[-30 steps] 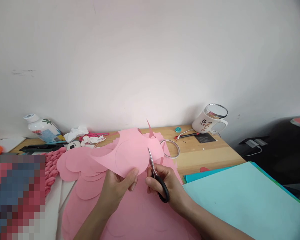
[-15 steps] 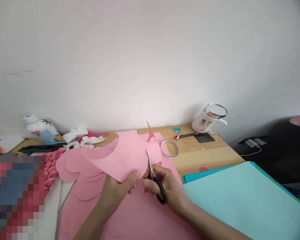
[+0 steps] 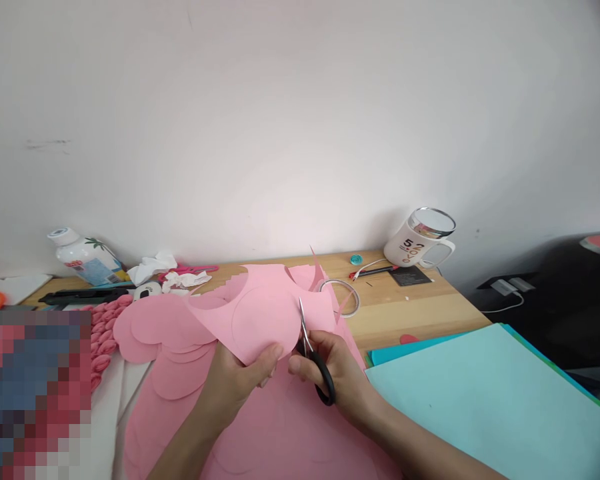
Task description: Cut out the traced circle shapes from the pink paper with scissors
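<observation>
A sheet of pink paper [image 3: 265, 317] with a faint curved outline and scalloped cut edges is pinched in my left hand [image 3: 250, 373], the thumb on top. My right hand [image 3: 330, 367] grips black-handled scissors [image 3: 320, 377], fingers in the loops. Their blades point up and away, at the right edge of the outlined shape. A thin pointed strip of pink paper sticks up behind the blades. Under both hands lie larger pink sheets [image 3: 280, 433], and cut rounded pink pieces [image 3: 180, 383] overlap at the left.
A roll of tape [image 3: 351, 297] lies beyond the paper. A white mug [image 3: 415, 243], a pen [image 3: 375, 272] and a dark card [image 3: 409, 276] stand near the wall. Blue-green sheets [image 3: 480, 400] are stacked right. A bottle [image 3: 87, 257] and crumpled tissue [image 3: 153, 268] lie left.
The pink paper in my left hand has shifted slightly right and turned a little. The scissors have moved slightly right with it, their blades looking more closed.
</observation>
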The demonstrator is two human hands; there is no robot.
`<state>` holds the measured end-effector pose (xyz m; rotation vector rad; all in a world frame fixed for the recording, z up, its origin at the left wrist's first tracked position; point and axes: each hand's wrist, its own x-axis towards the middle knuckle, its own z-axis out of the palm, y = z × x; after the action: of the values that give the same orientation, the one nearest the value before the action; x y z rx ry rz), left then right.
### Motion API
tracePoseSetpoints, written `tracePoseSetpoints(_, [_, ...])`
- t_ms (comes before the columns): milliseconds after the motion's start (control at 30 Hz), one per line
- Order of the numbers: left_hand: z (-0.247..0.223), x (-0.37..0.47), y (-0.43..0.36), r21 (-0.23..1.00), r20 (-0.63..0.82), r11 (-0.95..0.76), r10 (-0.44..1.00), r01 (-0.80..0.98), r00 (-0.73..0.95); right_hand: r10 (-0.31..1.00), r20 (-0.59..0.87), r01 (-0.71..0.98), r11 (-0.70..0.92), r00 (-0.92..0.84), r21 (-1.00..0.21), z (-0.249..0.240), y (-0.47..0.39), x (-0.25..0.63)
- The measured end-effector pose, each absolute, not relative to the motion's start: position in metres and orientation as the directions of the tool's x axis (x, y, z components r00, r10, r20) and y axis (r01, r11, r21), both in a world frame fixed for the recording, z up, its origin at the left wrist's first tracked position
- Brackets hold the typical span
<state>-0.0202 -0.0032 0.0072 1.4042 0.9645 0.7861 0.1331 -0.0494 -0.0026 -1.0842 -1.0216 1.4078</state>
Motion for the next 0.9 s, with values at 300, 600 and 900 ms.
tracePoseSetpoints(300, [0.0046, -0.0188, -0.0008, 0.996, -0.067, 0.037, 0.905, 0.079, 0.421, 0.992, -0.128, -0.140, -0.128, -0.012, -0.982, -0.0049, -0.0478, 0.1325])
tracePoseSetpoints(600, [0.0094, -0.0175, -0.0019, 0.996, -0.082, 0.057, 0.916, 0.074, 0.393, 0.991, -0.134, -0.128, -0.134, -0.013, -0.983, 0.0006, -0.0494, 0.1317])
tracePoseSetpoints(900, [0.0087, -0.0168, 0.0002, 0.998, -0.061, 0.055, 0.916, 0.026, 0.395, 0.992, -0.126, -0.143, -0.126, -0.009, -0.982, -0.0032, -0.0487, 0.1323])
